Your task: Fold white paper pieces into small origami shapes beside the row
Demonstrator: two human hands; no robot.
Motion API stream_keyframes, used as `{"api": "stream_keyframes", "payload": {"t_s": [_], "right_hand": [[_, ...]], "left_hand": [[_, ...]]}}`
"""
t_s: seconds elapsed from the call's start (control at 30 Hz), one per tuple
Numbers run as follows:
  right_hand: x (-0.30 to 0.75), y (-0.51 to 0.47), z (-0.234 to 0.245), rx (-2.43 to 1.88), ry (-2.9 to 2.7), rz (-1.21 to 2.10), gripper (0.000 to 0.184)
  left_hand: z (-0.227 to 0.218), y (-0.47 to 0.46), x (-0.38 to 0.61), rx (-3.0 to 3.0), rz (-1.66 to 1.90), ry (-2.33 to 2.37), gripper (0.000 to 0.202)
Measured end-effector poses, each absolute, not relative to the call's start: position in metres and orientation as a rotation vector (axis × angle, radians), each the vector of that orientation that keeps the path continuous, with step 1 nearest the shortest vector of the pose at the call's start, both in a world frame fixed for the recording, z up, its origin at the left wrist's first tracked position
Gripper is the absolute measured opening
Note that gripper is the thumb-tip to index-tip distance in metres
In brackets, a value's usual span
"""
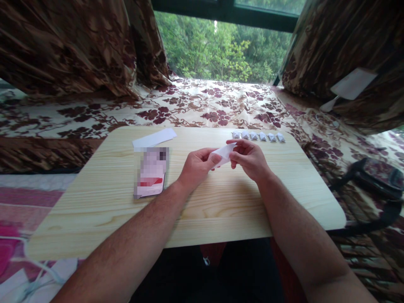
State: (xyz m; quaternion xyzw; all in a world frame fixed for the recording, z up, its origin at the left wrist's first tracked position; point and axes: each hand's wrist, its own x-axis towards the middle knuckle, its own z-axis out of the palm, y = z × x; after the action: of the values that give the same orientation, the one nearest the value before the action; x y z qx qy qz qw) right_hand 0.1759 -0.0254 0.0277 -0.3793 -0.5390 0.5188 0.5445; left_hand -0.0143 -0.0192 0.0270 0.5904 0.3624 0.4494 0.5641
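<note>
A piece of white folded paper [224,154] is held above the middle of the table, tilted up toward the right. My left hand [199,165] grips its left end, with the thumb lying on top. At its right end, my right hand [248,156] pinches the paper between thumb and fingers. Several small folded white paper shapes [259,136] stand in a row along the far right of the table, just beyond my right hand. Flat white paper strips [155,138] lie at the far left.
A phone [151,172] with a lit, partly blurred screen lies on the wooden table [202,223], left of my hands. Behind are a floral-covered ledge [217,101], curtains and a window. A white lamp [353,83] stands at the right, and a dark bag [378,179] sits beside the table.
</note>
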Motion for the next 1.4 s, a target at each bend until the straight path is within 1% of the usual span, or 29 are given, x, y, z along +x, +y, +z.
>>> {"api": "stream_keyframes", "payload": {"t_s": [0.07,0.1,0.2,0.27,0.37,0.6,0.73,0.83,0.9,1.03,1.27,1.4], "right_hand": [[0.176,-0.026,0.027,-0.904,-1.294,1.245,0.047],[0.176,-0.026,0.027,-0.91,-1.306,1.256,0.047],[0.176,-0.026,0.026,-0.942,-1.329,1.28,0.046],[0.176,-0.025,0.025,-0.95,-1.318,1.282,0.045],[0.176,-0.024,0.024,-0.931,-1.301,1.279,0.041],[0.175,-0.024,0.025,-0.978,-1.286,1.174,0.029],[0.173,-0.025,0.026,-0.996,-1.309,1.144,0.018],[0.173,-0.025,0.026,-1.002,-1.299,1.115,0.012],[0.173,-0.026,0.026,-1.003,-1.267,1.083,0.009],[0.174,-0.025,0.025,-1.013,-1.213,1.04,0.012],[0.172,-0.025,0.025,-1.021,-1.178,1.052,0.015],[0.172,-0.025,0.025,-0.994,-1.167,1.062,0.013]], "left_hand": [[0.026,-0.019,-0.014,1.341,1.106,0.852,0.053],[0.025,-0.018,-0.014,1.333,1.128,0.869,0.052],[0.023,-0.017,-0.015,1.392,1.162,0.996,0.033],[0.021,-0.016,-0.017,1.42,1.165,1.072,0.027],[0.016,-0.013,-0.017,1.325,1.131,1.061,0.028],[0.011,-0.008,-0.015,1.057,1.002,0.84,0.033],[0.014,-0.009,-0.015,1.04,0.972,0.817,0.031],[0.018,-0.01,-0.015,0.988,0.968,0.749,0.024],[0.021,-0.011,-0.015,0.954,0.925,0.71,0.026],[0.026,-0.014,-0.016,0.952,0.829,0.663,0.037],[0.025,-0.016,-0.017,1.024,0.811,0.589,0.029],[0.021,-0.016,-0.015,1.077,0.79,0.611,0.03]]}}
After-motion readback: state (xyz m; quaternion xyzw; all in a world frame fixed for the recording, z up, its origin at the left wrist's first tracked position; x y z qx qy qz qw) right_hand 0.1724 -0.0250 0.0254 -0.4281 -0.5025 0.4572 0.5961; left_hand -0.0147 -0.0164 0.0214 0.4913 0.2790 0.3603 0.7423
